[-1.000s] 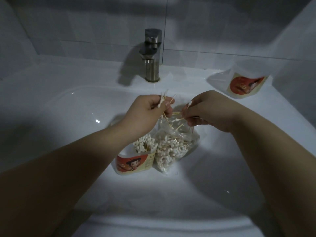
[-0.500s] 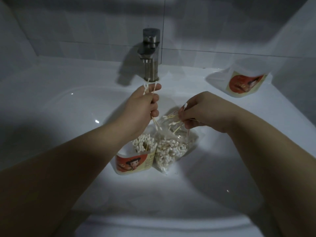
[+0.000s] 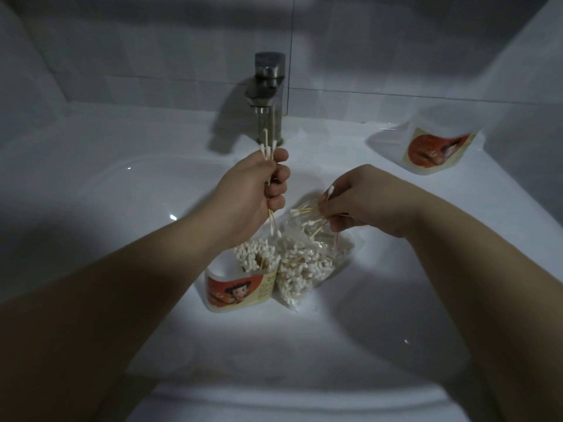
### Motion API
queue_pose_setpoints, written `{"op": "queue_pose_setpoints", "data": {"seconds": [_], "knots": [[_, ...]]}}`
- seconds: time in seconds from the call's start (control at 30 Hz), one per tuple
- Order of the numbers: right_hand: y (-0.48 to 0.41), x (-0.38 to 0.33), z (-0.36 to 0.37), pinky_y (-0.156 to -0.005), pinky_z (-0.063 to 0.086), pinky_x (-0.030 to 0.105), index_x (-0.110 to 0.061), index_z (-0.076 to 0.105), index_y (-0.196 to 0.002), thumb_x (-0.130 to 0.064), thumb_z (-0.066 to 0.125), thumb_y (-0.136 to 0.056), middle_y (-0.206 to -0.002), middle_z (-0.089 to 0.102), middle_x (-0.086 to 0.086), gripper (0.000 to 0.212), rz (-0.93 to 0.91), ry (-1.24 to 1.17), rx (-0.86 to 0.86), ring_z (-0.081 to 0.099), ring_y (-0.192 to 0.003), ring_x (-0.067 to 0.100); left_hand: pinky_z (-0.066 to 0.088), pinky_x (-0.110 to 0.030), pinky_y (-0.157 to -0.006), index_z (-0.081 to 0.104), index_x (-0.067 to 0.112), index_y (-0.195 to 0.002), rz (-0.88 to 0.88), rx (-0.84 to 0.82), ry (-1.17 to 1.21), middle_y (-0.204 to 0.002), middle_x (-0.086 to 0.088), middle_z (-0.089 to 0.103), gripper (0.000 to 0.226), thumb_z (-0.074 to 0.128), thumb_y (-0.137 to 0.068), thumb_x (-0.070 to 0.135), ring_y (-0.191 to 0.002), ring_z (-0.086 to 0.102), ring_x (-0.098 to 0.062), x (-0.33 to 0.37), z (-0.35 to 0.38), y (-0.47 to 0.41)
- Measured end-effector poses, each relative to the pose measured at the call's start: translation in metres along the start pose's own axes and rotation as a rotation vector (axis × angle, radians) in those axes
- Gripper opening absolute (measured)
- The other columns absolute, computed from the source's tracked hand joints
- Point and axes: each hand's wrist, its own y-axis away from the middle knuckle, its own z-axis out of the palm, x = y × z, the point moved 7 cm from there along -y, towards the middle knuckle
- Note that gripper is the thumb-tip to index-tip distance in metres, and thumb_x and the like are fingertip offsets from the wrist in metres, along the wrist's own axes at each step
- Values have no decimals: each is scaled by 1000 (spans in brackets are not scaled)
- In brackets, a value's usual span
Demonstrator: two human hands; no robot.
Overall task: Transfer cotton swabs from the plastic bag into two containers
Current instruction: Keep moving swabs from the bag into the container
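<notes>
While my left hand (image 3: 256,190) grips a few cotton swabs (image 3: 266,147) above the container (image 3: 240,287) in the sink (image 3: 122,223) and my right hand (image 3: 362,205) pinches more at the plastic bag (image 3: 307,263), a slack grip could scatter them across the sink.

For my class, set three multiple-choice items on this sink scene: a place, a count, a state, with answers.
1. The plastic bag lies: A on the floor; B over the faucet; C in the basin, beside a labelled container.
2. Labelled containers in view: A one; B two; C four.
3. The left hand: A grips a bundle of swabs; B lies flat; C holds the faucet.
Answers: C, it leans by the container in the basin; B, a second container stands on the ledge; A, fingers curl round upright swabs.
</notes>
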Motion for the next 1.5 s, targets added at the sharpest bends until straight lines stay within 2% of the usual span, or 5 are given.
{"op": "queue_pose_setpoints", "data": {"seconds": [0.3,0.6,0.83,1.23,1.5], "knots": [[3,-12,9,-56,53,17,-1,75,-85,0,73,-82,-65,72,17,3,-136,72,-54,70,-56,18,18,-28,-49,29,25,-58,-85,121,294,-54,5,17,59,41,-99,65,-48,15,-12,2,-10,0],[3,-17,11,-55,54,19,-2,76,-85,1,73,-83,-62,71,12,4,-180,84,-62,71,-55,20,14,-25,-39,31,26,-57,-53,221,353,-52,7,14,40,35,-97,27,-43,10,-13,5,-23,0],[4,-27,7,-61,57,19,-16,76,-83,-13,75,-85,-64,74,3,4,-288,164,45,74,-60,15,15,-23,-39,43,22,-73,-35,255,374,-54,7,15,36,42,-105,38,-42,13,-10,7,-24,-1],[5,-34,-8,-67,59,27,4,70,-91,5,71,-89,-73,68,11,2,-330,-626,252,67,-60,20,21,-17,-35,71,19,-109,-66,3,-223,-96,2,78,60,55,-86,72,-40,25,-4,-5,-3,-3],[-1,-23,27,-74,58,23,7,67,-97,4,69,-90,-78,70,13,8,-179,-937,79,70,-72,18,25,-23,-43,68,15,-88,132,147,-265,-57,1,37,24,60,-103,33,-43,28,-9,-4,-2,1]]}}
